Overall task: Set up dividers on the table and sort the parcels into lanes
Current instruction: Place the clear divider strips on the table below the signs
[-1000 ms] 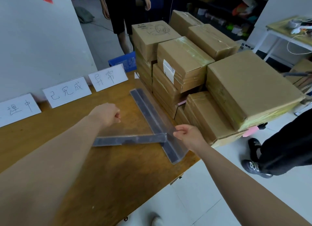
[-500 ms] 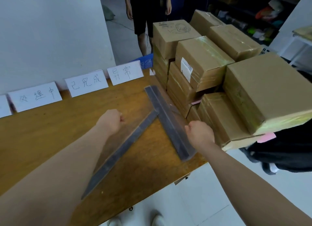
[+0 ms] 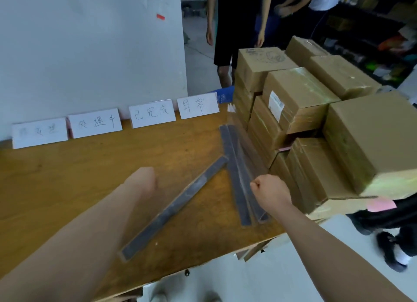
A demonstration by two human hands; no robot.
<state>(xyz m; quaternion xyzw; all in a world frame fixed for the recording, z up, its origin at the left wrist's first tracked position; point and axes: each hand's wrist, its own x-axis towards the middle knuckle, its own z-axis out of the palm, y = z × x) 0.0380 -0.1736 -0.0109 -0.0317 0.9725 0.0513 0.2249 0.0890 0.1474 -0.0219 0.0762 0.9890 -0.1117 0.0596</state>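
Right hand [image 3: 268, 193] fisted on upright dividers [image 3: 234, 177], left hand [image 3: 144, 182] blurred, grip unclear, sealed parcels [image 3: 300, 98] stacked beside

Grey-based dividers [image 3: 237, 177] splayed apart, brown parcels [image 3: 372, 139] stacked alongside

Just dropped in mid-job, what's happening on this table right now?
A person is setting out clear dividers. The left hand grips the slanted divider lying diagonally across the table; the right hand grips the divider pair beside the stacked parcels. No parcel is sorted yet; label cards stand along the wall.
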